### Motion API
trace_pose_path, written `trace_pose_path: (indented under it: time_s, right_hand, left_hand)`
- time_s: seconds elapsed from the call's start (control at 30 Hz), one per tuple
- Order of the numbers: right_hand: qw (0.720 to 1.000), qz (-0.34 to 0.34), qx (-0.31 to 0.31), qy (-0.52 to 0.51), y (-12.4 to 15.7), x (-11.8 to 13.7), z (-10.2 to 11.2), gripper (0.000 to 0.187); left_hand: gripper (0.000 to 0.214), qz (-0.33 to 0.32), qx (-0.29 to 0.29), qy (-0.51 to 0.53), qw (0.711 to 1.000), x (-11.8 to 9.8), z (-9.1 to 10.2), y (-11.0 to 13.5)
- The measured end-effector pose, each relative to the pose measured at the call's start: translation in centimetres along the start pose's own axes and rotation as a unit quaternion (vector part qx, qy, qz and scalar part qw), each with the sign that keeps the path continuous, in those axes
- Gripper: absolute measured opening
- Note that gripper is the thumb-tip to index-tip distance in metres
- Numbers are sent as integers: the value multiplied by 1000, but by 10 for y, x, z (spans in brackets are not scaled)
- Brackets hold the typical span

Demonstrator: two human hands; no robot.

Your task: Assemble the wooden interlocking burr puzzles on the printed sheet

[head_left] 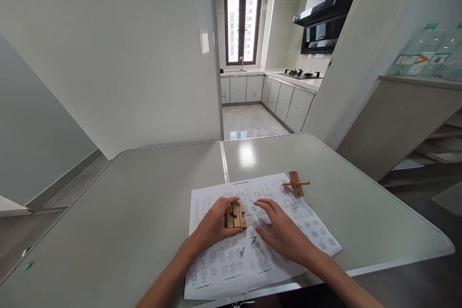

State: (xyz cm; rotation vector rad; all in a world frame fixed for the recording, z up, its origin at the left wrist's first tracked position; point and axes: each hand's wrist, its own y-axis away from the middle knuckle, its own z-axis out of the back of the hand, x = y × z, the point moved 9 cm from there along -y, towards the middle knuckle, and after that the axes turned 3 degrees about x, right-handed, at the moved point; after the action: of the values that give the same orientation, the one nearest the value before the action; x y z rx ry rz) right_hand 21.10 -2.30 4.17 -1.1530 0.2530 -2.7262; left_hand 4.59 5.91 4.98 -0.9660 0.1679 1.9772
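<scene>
Notched wooden puzzle blocks (236, 216) lie side by side on a printed paper sheet (224, 276). My left hand (220, 219) grips them from the left, thumb at the near end and fingers at the far end. A gap shows between the notches. Just to their right is my right hand (279, 231), its thumb and fingers apart and nothing between them. Beyond it, at the sheet's far right corner, lies a flat brown wooden piece (293, 177) with a thin wooden stick (303, 183) across it.
The pale table (144, 211) has a seam running away from me and a rounded right corner. A white wall panel (144, 57) rises behind it. To the right, plastic bottles (420, 50) stand on a shelf unit (393, 106). A kitchen counter (285, 79) shows through the doorway.
</scene>
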Motion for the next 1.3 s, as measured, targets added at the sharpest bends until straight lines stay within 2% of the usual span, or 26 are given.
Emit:
trace_pose_path:
  time_s: [0.1,0.27,0.37,0.47,0.53,0.67,0.77,0.87,1.0,1.13,1.3]
  right_hand:
    - [1000,24,17,2,-4,4,-24,68]
    - [1000,13,8,6,-13,4,-39,75]
    - [1000,4,18,-8,-19,5,-38,71]
    - [998,12,31,-46,-24,6,-31,56]
    - [995,3,40,-91,-28,3,-26,50]
    - [973,-48,45,-223,-40,-10,-25,50]
    - [961,-34,13,-275,-56,-9,-25,54]
    - [957,-30,-27,-287,-71,-10,-27,56]
    - [954,-42,-52,-293,-82,-15,-37,58]
    - [953,-30,-60,-294,-83,-18,-45,58]
    - [958,-18,-80,-276,-80,-18,-43,59]
  left_hand:
    - [84,-9,16,-15,1000,-5,-1,2]
    - [92,-35,16,-83,996,-7,11,5]
    - [83,-31,16,-109,993,0,17,6]
    - [71,-14,22,-99,995,8,22,6]
    - [68,9,16,-59,998,13,25,4]
    - [68,61,1,56,997,24,27,0]
    - [69,93,-2,110,990,30,22,-2]
    - [69,108,-14,133,985,35,17,-2]
    - [68,120,-57,132,982,40,20,0]
    - [64,130,-100,110,980,44,26,0]
    - [62,125,-111,94,981,44,25,0]
